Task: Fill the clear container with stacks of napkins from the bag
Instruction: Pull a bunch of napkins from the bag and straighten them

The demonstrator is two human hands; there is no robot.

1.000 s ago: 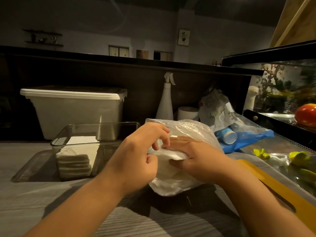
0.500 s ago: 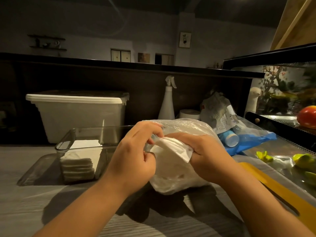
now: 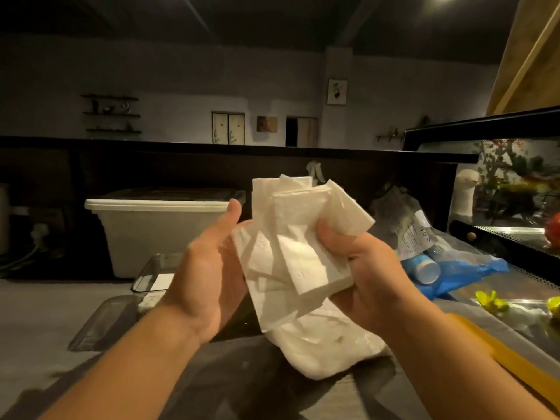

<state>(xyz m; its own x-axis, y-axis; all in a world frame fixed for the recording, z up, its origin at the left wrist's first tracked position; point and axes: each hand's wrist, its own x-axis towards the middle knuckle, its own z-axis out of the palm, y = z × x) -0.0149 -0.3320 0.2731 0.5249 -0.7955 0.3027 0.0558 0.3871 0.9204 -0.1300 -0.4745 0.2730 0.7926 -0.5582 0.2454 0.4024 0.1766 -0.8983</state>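
A loose, uneven bunch of white napkins (image 3: 298,237) is held up in front of me, above the counter. My right hand (image 3: 366,274) grips its right side, thumb on the front. My left hand (image 3: 209,268) lies flat against its left side with the thumb up and the fingers hidden behind the napkins. Below them the clear plastic bag (image 3: 327,347) with more napkins lies on the counter. The clear container (image 3: 151,277) stands to the left, mostly hidden by my left arm, with some white napkins showing inside.
A big white lidded tub (image 3: 163,225) stands behind the container. A clear lid (image 3: 103,325) lies flat on the counter at left. A blue bag (image 3: 463,271) with bottles, a spray bottle (image 3: 315,168), a glass display case (image 3: 515,189) and a yellow board (image 3: 515,368) fill the right side.
Both hands have lifted a bunch of napkins out of the bag and raised it. The bag has slumped on the counter. The camera has tilted up.
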